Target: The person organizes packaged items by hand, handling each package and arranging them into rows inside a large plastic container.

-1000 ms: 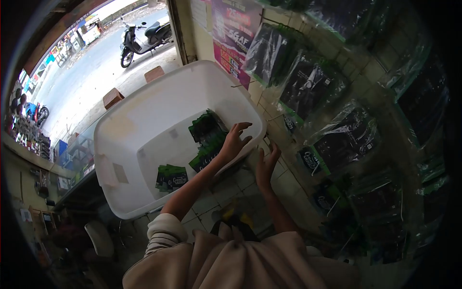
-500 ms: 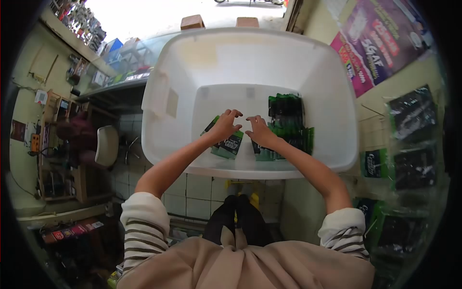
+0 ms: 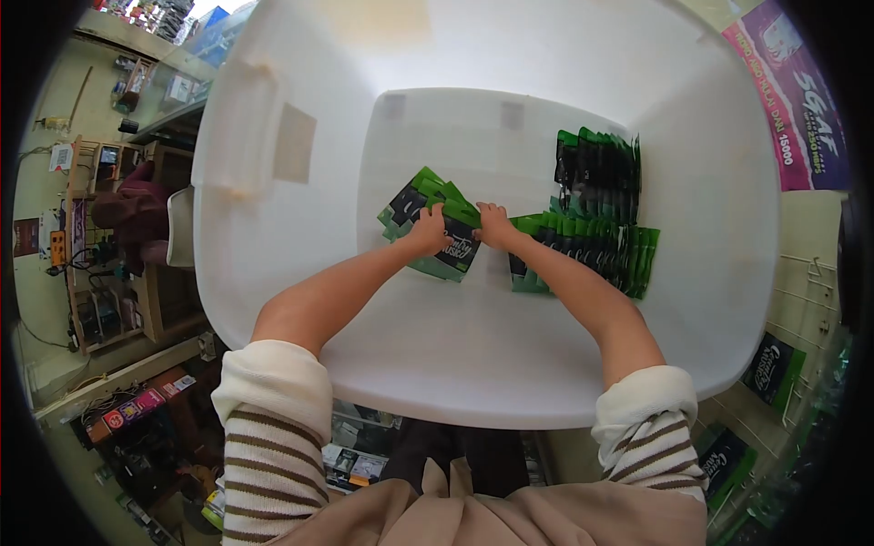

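A few flat green-and-black packets with white lettering (image 3: pixel 460 250) lie overlapped on the floor of a large white plastic tub (image 3: pixel 428 359). My left hand (image 3: pixel 424 232) has its fingers curled onto the face of the top packet. At that packet's upper right edge, the fingers of my right hand (image 3: pixel 494 227) pinch it. Just right of my right hand, a row of similar packets (image 3: pixel 583 241) leans together, partly behind my forearm. Behind that row stands another stack of packets (image 3: pixel 596 168).
The tub's wall rises around both arms. To the left are a glass display counter (image 3: pixel 168 100), wooden shelving (image 3: pixel 150 282) and a person in dark red clothing (image 3: pixel 146 214). More green-and-black packets (image 3: pixel 774 369) hang on a wire rack at the right, below a purple poster (image 3: pixel 801 100).
Both hands have come down from above the packets onto the top one and now grip it. My view has moved closer over the tub.
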A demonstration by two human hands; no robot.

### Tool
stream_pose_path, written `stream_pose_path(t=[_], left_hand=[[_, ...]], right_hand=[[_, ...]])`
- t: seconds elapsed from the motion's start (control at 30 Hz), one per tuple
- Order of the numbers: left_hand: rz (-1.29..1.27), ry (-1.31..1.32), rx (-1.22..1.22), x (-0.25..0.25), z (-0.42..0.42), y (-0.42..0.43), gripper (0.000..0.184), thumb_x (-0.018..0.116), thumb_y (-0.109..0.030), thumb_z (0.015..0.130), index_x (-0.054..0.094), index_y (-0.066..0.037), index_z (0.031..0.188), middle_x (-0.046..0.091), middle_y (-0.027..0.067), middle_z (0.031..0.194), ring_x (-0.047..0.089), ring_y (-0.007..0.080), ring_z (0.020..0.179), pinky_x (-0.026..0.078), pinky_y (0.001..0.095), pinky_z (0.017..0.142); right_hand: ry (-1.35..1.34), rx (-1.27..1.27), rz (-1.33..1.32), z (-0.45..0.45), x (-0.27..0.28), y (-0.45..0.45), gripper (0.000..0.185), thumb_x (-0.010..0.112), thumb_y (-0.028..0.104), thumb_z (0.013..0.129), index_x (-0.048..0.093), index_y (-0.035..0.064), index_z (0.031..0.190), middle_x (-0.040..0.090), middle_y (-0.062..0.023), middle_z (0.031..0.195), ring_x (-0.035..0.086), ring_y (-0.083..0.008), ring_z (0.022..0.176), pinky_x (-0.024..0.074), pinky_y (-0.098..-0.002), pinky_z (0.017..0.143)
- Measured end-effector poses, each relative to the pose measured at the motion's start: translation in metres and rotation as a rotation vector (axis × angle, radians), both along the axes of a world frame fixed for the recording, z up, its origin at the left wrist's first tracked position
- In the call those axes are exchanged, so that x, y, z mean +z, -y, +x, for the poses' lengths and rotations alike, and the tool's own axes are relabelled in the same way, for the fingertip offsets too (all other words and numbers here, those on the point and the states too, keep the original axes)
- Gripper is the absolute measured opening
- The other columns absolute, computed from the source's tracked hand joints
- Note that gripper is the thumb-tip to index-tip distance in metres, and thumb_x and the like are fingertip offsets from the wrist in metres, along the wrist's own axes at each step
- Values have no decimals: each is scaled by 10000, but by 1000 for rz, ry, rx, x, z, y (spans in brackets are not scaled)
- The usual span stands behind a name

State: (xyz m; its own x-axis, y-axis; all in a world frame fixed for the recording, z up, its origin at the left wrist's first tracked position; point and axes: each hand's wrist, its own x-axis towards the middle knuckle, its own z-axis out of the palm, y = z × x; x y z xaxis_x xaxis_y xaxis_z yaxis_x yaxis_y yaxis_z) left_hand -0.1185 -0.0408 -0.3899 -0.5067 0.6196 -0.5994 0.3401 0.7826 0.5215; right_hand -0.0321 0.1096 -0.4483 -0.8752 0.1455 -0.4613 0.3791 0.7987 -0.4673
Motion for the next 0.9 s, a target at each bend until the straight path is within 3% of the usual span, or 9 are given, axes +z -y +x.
stream_pose_path(t=[0.1,0.17,0.27,0.4,0.53,0.63,0.7,0.83,0.9], left_hand=[[55,-16,36,-7,0,-1,754,700,-126,681,228,17,1252,443,271,1118,475,387,1025,399,381,875],[96,-44,57,-5,-2,-3,722,696,-133,686,261,2,1246,500,253,1069,511,362,990,412,376,857],[86,24,-18,17,-12,-10,556,674,-176,703,393,-4,1151,575,207,947,549,350,935,443,401,785],[282,22,-59,61,-26,-20,335,615,-109,762,514,-28,1071,614,123,890,590,249,834,461,323,725],[586,122,17,161,-21,-37,279,585,-112,781,517,1,1026,617,134,855,585,237,778,462,316,695],[789,132,21,225,0,-50,225,554,-80,815,513,8,1018,608,107,855,574,180,763,471,294,685],[1011,181,27,262,23,-64,168,526,-56,839,511,13,991,587,74,862,549,116,791,474,259,676],[1155,441,18,319,85,-92,142,523,-48,842,518,-12,980,557,28,866,507,62,832,446,221,715],[1221,523,22,351,131,-103,165,530,-27,833,485,-31,992,539,23,881,511,77,832,435,215,728]], right_hand=[[-8,-3,-38,4,1,-7,581,669,173,680,402,-14,1161,495,-188,1070,436,-365,1020,357,-408,880],[-34,-171,-138,3,29,-12,426,685,126,649,505,9,1017,550,-159,942,486,-336,955,391,-391,829],[-83,-94,-204,1,41,-24,296,689,91,633,548,8,880,560,-160,845,531,-307,852,423,-371,770],[-248,-114,-154,5,116,-45,221,675,89,655,553,-5,812,575,-160,847,553,-294,783,447,-356,713],[-350,-246,-236,17,216,-67,194,640,118,735,543,-13,841,599,-132,765,577,-265,718,457,-362,663],[-507,-537,-362,49,294,-69,173,621,143,796,516,16,846,580,-17,712,530,-56,669,432,-225,595],[-642,-631,-355,83,342,-59,162,616,134,800,515,16,844,569,-12,708,528,-57,668,430,-217,601],[-993,-854,-256,165,408,-23,152,611,113,800,520,9,863,590,-40,716,565,-86,652,442,-233,605],[-1073,-981,-162,206,429,-8,146,609,108,802,520,9,862,588,-37,729,559,-82,652,438,-226,602]])
